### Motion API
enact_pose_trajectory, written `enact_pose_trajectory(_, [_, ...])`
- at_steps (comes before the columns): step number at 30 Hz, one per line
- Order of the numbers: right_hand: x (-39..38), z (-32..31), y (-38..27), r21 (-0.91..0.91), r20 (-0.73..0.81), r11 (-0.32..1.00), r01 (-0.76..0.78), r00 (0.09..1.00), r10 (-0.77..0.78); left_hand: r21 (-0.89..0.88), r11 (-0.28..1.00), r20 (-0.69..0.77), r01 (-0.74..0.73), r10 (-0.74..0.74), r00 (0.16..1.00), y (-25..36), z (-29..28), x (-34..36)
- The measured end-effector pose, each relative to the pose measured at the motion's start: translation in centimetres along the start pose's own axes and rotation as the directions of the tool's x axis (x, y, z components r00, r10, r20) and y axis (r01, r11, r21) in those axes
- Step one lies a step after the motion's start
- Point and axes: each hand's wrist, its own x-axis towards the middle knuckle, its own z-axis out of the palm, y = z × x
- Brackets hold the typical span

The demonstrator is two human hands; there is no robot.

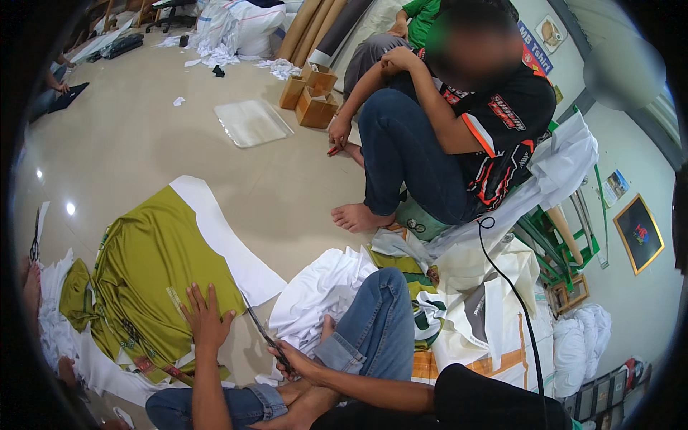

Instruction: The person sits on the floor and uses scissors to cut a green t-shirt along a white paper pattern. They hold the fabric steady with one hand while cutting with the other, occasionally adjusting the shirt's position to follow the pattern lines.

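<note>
An olive-green printed fabric piece with a white border lies spread on the floor at the left. My left hand rests flat on its lower right part, fingers spread. Beside my bent legs, my right hand grips a pair of scissors. Their long blades point up and left, with the tips at the fabric's lower right edge, near the end of the white border. How far apart the blades are, I cannot tell.
White cloth is heaped by my knee. A seated person in a black shirt and jeans faces me at the right. Cardboard boxes and a clear plastic sheet lie farther back. A black cable hangs at right.
</note>
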Motion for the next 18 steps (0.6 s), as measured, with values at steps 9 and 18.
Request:
enact_pose_trajectory(9, [0.1, -0.7, 1.0, 0.079, -0.055, 0.997, 0.01, 0.998, -0.005, -0.011, 0.999, -0.059, -0.053, 0.052, 0.997, 0.7, 0.7, 0.8])
enact_pose_trajectory(18, [2.0, -1.2, 3.9, 0.211, -0.058, 0.974, -0.076, 0.994, 0.09, 0.055, 0.997, -0.069, -0.063, 0.067, 0.995, -0.7, 2.9, 1.0])
